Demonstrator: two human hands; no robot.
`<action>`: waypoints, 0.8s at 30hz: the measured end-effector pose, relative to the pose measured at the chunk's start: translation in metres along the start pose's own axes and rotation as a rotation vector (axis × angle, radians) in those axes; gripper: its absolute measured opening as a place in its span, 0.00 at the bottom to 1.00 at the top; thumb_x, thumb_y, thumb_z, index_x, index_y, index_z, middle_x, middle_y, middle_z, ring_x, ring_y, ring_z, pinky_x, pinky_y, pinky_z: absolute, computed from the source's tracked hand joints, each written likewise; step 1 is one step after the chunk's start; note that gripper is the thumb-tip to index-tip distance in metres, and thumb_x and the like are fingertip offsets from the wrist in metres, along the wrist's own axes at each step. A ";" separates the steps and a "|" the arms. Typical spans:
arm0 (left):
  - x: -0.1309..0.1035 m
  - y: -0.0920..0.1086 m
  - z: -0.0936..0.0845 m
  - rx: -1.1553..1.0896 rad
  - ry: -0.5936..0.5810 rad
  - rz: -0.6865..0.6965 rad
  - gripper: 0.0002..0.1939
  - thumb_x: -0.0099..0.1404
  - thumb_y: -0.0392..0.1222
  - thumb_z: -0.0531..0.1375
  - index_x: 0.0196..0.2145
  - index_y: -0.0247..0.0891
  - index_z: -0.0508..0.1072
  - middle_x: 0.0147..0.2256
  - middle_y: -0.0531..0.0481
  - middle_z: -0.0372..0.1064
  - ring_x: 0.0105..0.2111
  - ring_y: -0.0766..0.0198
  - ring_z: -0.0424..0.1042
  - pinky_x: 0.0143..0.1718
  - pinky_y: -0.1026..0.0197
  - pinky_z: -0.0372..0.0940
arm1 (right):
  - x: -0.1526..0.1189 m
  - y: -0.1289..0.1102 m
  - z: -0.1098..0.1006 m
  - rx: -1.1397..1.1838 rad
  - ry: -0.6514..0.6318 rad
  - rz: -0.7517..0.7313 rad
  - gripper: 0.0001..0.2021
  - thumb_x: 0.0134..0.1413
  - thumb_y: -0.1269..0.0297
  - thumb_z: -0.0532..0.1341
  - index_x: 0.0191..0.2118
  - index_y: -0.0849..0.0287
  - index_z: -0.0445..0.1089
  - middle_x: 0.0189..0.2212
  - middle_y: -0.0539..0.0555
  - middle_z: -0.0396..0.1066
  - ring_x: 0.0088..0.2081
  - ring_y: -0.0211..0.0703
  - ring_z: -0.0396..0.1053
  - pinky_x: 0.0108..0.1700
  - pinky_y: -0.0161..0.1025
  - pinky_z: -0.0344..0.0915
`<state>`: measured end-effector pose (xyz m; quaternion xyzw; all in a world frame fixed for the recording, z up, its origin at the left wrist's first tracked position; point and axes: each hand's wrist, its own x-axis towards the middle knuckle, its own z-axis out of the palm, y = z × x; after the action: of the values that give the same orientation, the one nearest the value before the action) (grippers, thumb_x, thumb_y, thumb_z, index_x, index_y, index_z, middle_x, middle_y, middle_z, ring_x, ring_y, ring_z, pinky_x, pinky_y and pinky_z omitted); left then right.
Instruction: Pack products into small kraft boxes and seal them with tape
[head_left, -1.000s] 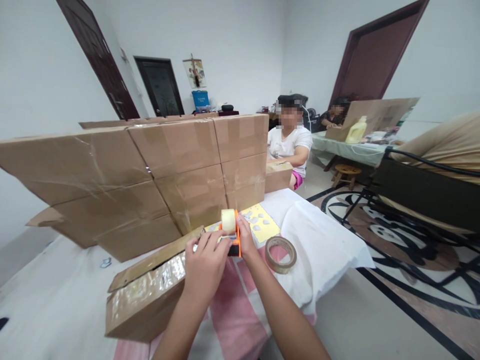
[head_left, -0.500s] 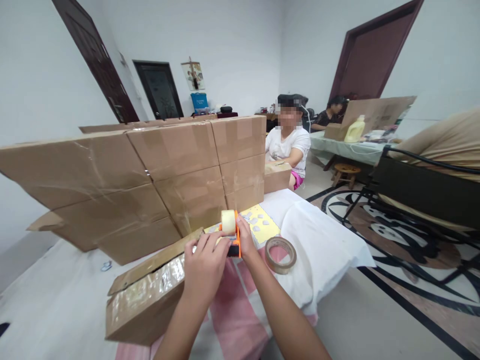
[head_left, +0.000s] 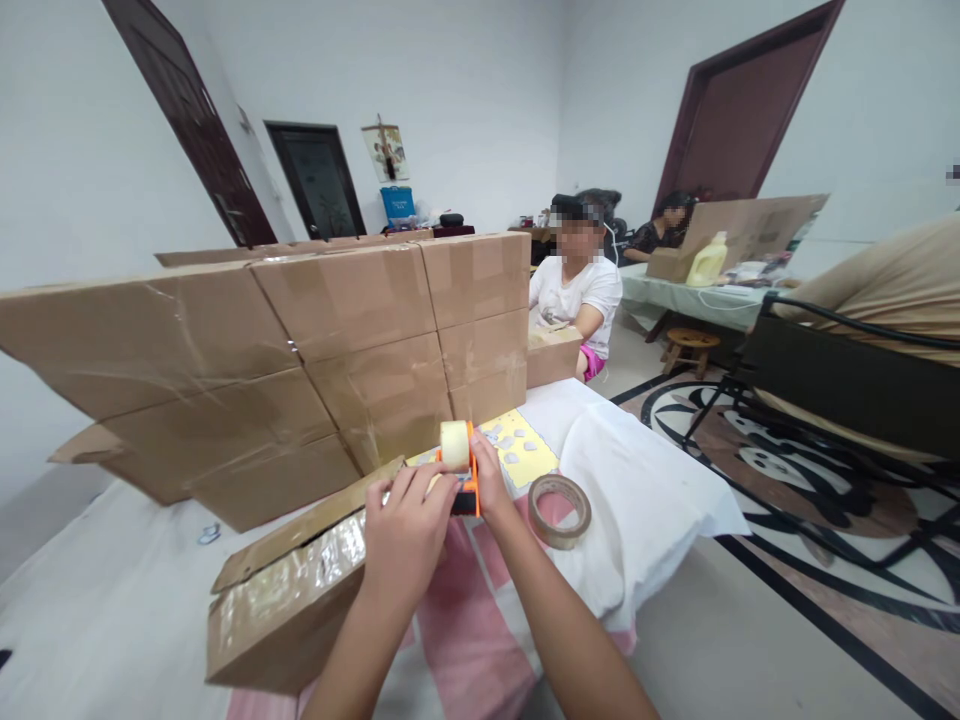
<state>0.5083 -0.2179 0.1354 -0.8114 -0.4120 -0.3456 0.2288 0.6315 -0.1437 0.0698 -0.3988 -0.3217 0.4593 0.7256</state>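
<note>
An orange tape dispenser [head_left: 472, 470] with a wide roll of clear tape [head_left: 454, 446] is held over the table in front of me. My right hand [head_left: 489, 478] grips its right side, with the thumb along the orange frame. My left hand [head_left: 407, 510] is closed, its fingers bent against the dispenser's lower left part; the fingertips are partly hidden. Just left of that hand lies a long cardboard box [head_left: 285, 590], shiny tape running along its side. A brown tape roll [head_left: 559, 511] rests flat to the right of my right forearm.
A wall of stacked cardboard boxes [head_left: 345, 340] stands across the table's far side. Beyond it sits a person in a white shirt [head_left: 574, 290], beside a smaller box [head_left: 553, 358]. A white and pink cloth [head_left: 480, 620] covers the table. At right stands a dark folding chair [head_left: 847, 390].
Both hands and the dispenser hold nearly the same position. The view has shifted very slightly, and the seated person's head and arm have moved a little.
</note>
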 end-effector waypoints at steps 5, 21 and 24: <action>0.002 -0.002 -0.001 0.009 -0.020 0.023 0.08 0.71 0.38 0.56 0.36 0.43 0.75 0.42 0.52 0.79 0.40 0.56 0.72 0.42 0.51 0.52 | -0.001 -0.003 0.000 -0.018 -0.026 0.026 0.21 0.47 0.43 0.63 0.36 0.56 0.76 0.39 0.56 0.77 0.53 0.53 0.69 0.55 0.44 0.66; 0.005 -0.001 -0.005 0.022 -0.024 0.064 0.08 0.71 0.37 0.56 0.36 0.43 0.74 0.42 0.53 0.79 0.41 0.56 0.72 0.43 0.50 0.53 | 0.001 0.004 -0.002 0.014 -0.001 0.031 0.21 0.47 0.44 0.64 0.38 0.57 0.76 0.42 0.55 0.77 0.56 0.53 0.68 0.57 0.44 0.64; 0.005 -0.002 -0.005 0.002 -0.014 0.086 0.08 0.71 0.36 0.56 0.36 0.42 0.74 0.42 0.53 0.79 0.41 0.57 0.73 0.44 0.51 0.54 | 0.001 0.002 -0.002 0.006 -0.012 0.023 0.20 0.48 0.44 0.64 0.37 0.56 0.76 0.41 0.55 0.77 0.55 0.52 0.68 0.57 0.43 0.64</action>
<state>0.5072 -0.2176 0.1421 -0.8306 -0.3786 -0.3292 0.2417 0.6324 -0.1431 0.0671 -0.3977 -0.3200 0.4709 0.7195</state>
